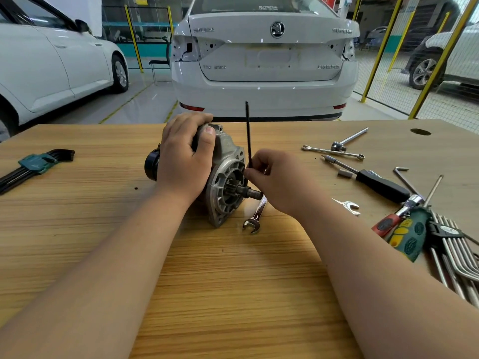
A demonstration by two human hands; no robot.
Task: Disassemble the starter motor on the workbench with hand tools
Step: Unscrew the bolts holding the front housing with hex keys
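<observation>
The white car's boot lid [272, 51] bears blurred lettering, seemingly SKODA at left and SUPERB at right, beside a round emblem [277, 29]; the lower badges [328, 66] are unreadable.

Bright, even indoor light falls from overhead and fills the scene. Shadows are soft and short: a faint one lies on the table [233, 294] under the starter motor [229, 151] and beside the spanner [255, 216]. The glossy floor [145, 99] carries pale reflections, and small highlights sit on the white car [267, 50]. Its lettering is smeared and unreadable. The wide lens bends the table's far edge and makes the yellow posts [443, 64] lean inward. Centre detail is sharp; the lower corners are soft and stretched.
</observation>
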